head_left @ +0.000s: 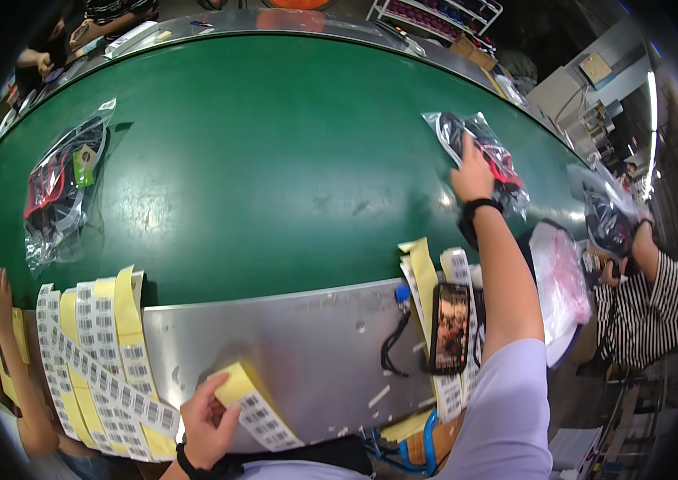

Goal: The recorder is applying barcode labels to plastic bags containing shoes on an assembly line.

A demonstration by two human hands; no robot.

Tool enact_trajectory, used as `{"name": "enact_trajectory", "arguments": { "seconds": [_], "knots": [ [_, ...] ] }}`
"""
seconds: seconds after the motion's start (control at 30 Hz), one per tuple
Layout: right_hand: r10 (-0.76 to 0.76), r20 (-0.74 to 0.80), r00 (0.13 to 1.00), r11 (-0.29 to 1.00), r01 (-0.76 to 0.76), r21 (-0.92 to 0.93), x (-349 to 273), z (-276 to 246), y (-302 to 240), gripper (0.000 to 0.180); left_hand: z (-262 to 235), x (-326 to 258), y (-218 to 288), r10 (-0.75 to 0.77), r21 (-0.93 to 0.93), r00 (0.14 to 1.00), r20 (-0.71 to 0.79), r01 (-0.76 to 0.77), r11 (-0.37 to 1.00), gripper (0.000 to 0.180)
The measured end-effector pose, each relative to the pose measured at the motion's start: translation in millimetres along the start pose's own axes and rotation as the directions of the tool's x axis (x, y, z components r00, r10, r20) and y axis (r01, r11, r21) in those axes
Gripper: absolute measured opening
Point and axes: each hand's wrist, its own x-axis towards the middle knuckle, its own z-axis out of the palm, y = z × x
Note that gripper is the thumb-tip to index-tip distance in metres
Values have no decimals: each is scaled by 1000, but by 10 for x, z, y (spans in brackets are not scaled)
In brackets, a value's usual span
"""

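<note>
view: single head-worn fisheye | faces: steeply down and forward over the green conveyor belt (pixel 275 160) | range: close above the metal bench (pixel 291 360) at 6 o'clock | rim: straight edges bend; co-workers at 3 and 11 o'clock

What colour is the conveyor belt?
Dark green belt, clearest in the head view.
</note>
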Motion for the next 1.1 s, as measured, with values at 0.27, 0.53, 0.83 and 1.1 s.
{"name": "enact_trajectory", "arguments": {
  "seconds": [0.27,0.53,0.83,1.1],
  "knots": [
    [2,93,996,979,17,-204,85,585,794,89,-248,-170,-238,6,144,992,126,-24,989,50],
    [-235,133,963,837,130,532,45,55,-1430,92,-165,-86,-180,37,8,989,146,-39,999,53],
    [-390,84,917,-129,-145,981,32,-1415,-3007,85,-144,0,103,11,163,988,153,-37,986,52],
    [114,510,853,190,-522,831,650,147,-2376,81,-172,32,122,7,99,981,195,-27,995,50]
  ]
}}
